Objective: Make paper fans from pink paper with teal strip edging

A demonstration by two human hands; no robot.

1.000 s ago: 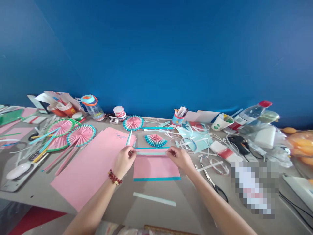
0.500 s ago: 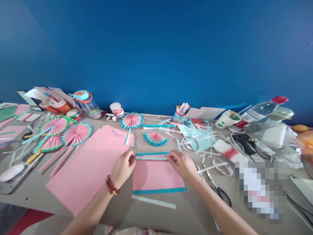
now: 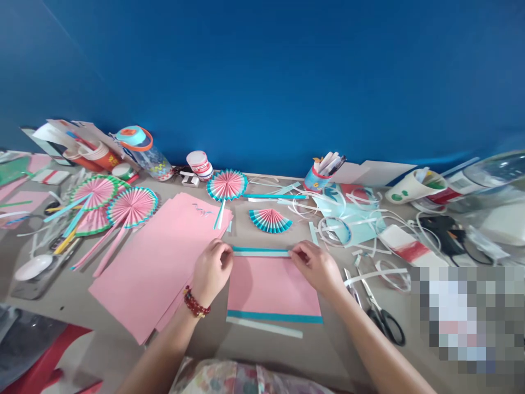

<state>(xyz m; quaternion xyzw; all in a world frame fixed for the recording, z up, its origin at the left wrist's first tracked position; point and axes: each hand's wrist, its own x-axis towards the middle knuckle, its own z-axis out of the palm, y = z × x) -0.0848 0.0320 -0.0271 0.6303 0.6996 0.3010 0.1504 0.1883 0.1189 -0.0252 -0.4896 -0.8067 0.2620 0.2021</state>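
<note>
A pale paper strip (image 3: 261,253) is stretched between my hands along the far edge of a pink sheet (image 3: 270,282), which has blue bands at its far and near edges. My left hand (image 3: 213,271) pinches the strip's left end, and my right hand (image 3: 315,265) pinches its right end. The strip lies just on the near side of the far blue band, partly covering it. Another pale strip (image 3: 264,327) rests on the table near the sheet's front edge. Beyond the sheet sits a half-round pleated fan (image 3: 270,220) in pink and blue.
Larger pink sheets (image 3: 159,262) lie to the left, with round paper fans (image 3: 132,208) beyond them. Scissors (image 3: 381,317) and curled paper strips (image 3: 334,230) are on the right. A pen cup (image 3: 318,178), a water bottle (image 3: 145,156) and a paper cup (image 3: 414,186) stand along the blue wall.
Both hands still pinch the strip, which has come closer to the far blue band and now overlaps it. The camera view has shifted a little.
</note>
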